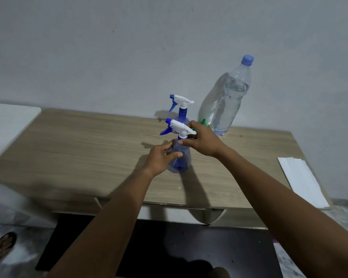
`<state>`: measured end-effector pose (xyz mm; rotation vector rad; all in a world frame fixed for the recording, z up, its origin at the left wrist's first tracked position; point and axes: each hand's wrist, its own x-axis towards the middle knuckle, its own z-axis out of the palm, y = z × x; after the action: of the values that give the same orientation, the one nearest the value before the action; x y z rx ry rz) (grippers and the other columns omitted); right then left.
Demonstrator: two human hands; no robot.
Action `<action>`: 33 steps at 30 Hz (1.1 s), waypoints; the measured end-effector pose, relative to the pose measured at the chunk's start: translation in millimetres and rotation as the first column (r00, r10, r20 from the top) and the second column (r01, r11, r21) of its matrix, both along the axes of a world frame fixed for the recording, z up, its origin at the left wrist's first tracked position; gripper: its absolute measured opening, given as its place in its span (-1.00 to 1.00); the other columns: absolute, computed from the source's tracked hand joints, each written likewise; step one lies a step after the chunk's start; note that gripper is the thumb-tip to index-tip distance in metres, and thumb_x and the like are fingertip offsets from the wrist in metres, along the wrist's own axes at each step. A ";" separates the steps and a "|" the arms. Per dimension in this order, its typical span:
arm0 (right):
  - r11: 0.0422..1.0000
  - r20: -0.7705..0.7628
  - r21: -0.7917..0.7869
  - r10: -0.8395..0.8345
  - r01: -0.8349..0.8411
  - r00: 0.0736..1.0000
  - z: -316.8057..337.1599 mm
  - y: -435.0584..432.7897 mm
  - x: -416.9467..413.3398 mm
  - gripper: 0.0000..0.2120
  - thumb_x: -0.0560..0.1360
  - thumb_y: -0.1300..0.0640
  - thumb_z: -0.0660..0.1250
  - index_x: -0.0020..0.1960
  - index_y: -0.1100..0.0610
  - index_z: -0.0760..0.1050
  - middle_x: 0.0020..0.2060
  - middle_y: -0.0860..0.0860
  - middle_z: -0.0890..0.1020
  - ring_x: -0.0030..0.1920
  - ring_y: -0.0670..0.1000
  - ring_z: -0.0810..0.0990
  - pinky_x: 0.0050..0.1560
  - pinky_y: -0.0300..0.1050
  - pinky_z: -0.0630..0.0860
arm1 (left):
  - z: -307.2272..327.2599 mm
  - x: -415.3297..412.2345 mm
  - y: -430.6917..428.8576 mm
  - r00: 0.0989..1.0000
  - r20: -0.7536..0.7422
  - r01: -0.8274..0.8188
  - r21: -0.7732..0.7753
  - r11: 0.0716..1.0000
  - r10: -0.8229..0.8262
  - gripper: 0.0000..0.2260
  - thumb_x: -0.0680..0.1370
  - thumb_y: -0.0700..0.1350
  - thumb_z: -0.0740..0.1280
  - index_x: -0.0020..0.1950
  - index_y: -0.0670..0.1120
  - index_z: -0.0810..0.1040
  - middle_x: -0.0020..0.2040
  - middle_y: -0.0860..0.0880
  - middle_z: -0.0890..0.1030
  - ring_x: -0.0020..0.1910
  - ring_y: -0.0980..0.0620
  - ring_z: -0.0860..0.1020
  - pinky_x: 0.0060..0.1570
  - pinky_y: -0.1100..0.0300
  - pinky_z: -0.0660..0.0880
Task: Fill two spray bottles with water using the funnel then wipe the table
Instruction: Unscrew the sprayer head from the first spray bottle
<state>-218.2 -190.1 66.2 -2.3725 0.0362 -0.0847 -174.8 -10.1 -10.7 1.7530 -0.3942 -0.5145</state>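
A clear blue spray bottle (180, 160) with a white and blue trigger head stands on the wooden table (78, 149). My left hand (162, 157) grips its body. My right hand (201, 140) pinches the collar just under the trigger head. A second blue spray bottle (182, 109) stands right behind it, trigger head on. A green funnel (204, 122) peeks out behind my right hand, mostly hidden. A tall clear water bottle (230, 99) with a blue cap stands at the back right, holding water.
A folded white cloth or paper (303, 181) lies over the table's right edge. A white surface (6, 121) adjoins the table on the left. The wall runs close behind the bottles. A sandalled foot (1, 247) shows at the lower left on the floor.
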 end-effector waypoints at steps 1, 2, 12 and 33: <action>1.000 -0.001 0.011 0.006 -0.006 1.000 -1.6 -0.7 0.8 -0.65 0.44 0.04 0.55 0.11 0.14 0.51 -0.10 0.02 0.64 -0.12 0.02 0.59 -0.11 -0.08 0.49 | -1.1 0.6 -0.1 1.000 -0.003 -0.002 -0.006 1.000 0.002 -0.42 0.53 -0.19 0.48 0.53 -0.12 0.39 0.36 -0.02 0.60 0.35 0.08 0.55 0.41 0.07 0.46; 0.999 -0.003 0.026 0.023 -0.023 1.000 -2.1 -1.7 1.0 -0.68 0.46 0.08 0.54 0.12 0.14 0.53 -0.08 0.03 0.65 -0.11 0.00 0.60 -0.10 -0.12 0.50 | -2.1 1.6 0.3 1.000 -0.006 -0.003 -0.010 1.000 0.003 -0.41 0.53 -0.18 0.48 0.53 -0.13 0.39 0.35 -0.02 0.60 0.35 0.08 0.55 0.41 0.05 0.46; 0.989 -0.069 0.080 0.131 -0.126 0.989 2.7 -9.8 -3.4 -0.66 0.52 0.19 0.47 0.26 0.07 0.52 -0.01 -0.05 0.66 -0.03 -0.13 0.64 0.01 -0.24 0.53 | -1.7 0.7 1.1 1.000 -0.016 0.020 -0.008 1.000 -0.021 -0.42 0.52 -0.12 0.49 0.52 -0.08 0.41 0.33 0.01 0.62 0.33 0.09 0.57 0.41 -0.02 0.47; 0.832 0.107 0.554 -0.097 0.022 0.989 47.0 -1.4 -1.1 -0.77 0.49 0.32 0.48 0.13 0.20 0.58 -0.20 0.14 0.73 -0.15 -0.01 0.70 -0.07 -0.06 0.65 | 8.6 -4.1 5.4 0.999 0.033 0.018 0.026 0.999 -0.019 -0.52 0.55 -0.19 0.46 0.46 -0.07 0.48 0.31 0.01 0.63 0.31 0.07 0.58 0.38 0.06 0.49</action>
<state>-219.3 -191.5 113.2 -1.7780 0.0631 -0.2292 -178.9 -4.6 -2.1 1.7862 -0.4290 -0.5064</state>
